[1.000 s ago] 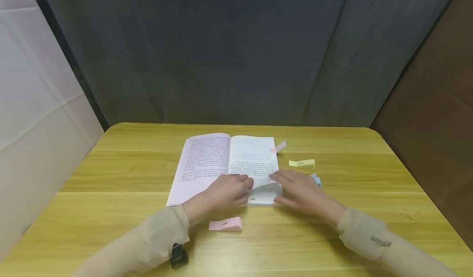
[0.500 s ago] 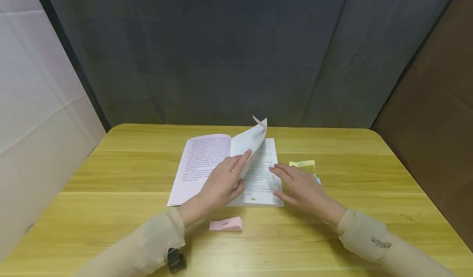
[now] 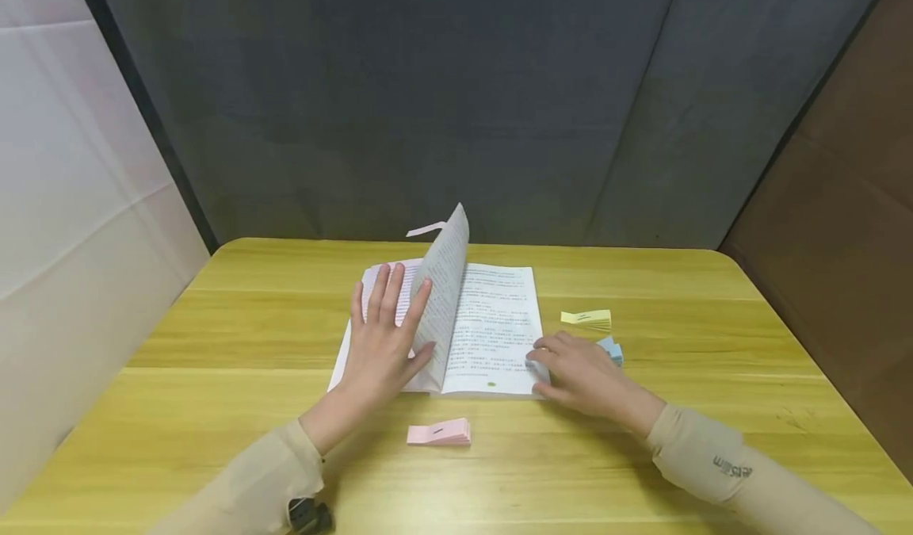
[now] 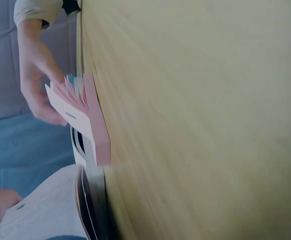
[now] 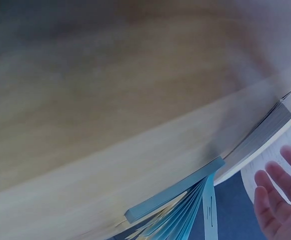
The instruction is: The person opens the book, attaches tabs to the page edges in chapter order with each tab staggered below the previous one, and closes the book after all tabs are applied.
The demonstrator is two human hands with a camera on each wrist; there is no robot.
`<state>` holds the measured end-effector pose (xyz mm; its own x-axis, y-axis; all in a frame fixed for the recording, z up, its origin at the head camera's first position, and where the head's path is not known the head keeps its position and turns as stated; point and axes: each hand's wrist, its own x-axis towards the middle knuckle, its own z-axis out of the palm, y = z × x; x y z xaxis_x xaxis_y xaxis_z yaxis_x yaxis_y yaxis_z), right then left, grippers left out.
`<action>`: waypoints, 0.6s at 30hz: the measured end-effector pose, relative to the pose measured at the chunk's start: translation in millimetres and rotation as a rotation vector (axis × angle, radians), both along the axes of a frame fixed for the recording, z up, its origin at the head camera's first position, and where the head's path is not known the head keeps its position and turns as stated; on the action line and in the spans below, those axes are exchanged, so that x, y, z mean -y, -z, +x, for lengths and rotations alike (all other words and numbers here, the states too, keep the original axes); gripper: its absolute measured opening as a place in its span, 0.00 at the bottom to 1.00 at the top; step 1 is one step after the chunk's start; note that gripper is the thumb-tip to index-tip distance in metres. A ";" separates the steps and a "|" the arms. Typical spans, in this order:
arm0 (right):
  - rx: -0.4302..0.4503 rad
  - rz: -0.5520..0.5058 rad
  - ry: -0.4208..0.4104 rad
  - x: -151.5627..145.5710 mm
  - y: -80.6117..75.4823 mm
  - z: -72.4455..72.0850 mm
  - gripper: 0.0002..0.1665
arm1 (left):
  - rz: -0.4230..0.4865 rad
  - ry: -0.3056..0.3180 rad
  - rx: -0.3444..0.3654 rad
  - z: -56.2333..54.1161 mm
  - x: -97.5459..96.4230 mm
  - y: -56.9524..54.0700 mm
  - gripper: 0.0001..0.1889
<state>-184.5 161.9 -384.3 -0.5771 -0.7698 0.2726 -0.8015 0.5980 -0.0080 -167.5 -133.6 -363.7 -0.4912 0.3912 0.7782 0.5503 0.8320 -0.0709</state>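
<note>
An open book lies mid-table. One leaf stands raised near its spine, with a pink paper tab sticking out near its top. My left hand has its fingers spread and straight over the left pages, thumb and index finger against the raised leaf. At the lower right corner of the book, my right hand has thumb and fingers bent, pinching the page's corner, which curls up there. A pad of pink slips lies in front of the book and appears large in the left wrist view.
Right of the book, a pad of yellow slips lies on the wooden table. Close by, a pad of blue slips is partly hidden behind my right hand in the head view. A dark curtain hangs behind the table.
My left hand has swept left and spread its fingers, and the tabbed leaf has swung up from the right side past upright. My right hand has come down to the lower right page corner.
</note>
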 end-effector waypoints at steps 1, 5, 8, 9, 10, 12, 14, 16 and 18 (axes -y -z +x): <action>0.003 -0.001 -0.002 -0.4 0.2 0.1 0.19 | -0.002 -0.015 0.005 0.4 2.6 0.4 0.55; 0.019 0.012 -0.006 -1.7 0.6 0.4 0.19 | -0.019 -0.082 0.057 4.0 13.3 2.8 0.55; 0.025 0.020 -0.005 -2.4 0.4 0.8 0.19 | -0.062 -0.144 0.130 6.6 20.0 4.1 0.54; 0.026 0.020 -0.005 -2.5 0.1 1.0 0.19 | -0.090 -0.163 0.155 7.1 21.8 4.6 0.54; 0.024 0.019 -0.004 -2.7 -0.1 1.1 0.19 | -0.119 -0.178 0.177 7.1 23.1 5.4 0.53; 0.024 0.019 -0.004 -2.9 -0.5 1.4 0.18 | -0.181 -0.196 0.227 7.4 24.8 7.3 0.49; 0.022 0.019 -0.004 -3.0 -0.5 1.5 0.18 | -0.242 -0.205 0.274 7.5 25.8 9.8 0.44; 0.024 0.020 -0.005 -2.8 -0.4 1.7 0.18 | -0.277 -0.215 0.334 8.2 26.1 12.8 0.38; 0.027 0.023 -0.006 -2.6 -0.4 1.9 0.18 | -0.300 -0.229 0.414 9.5 25.9 15.4 0.32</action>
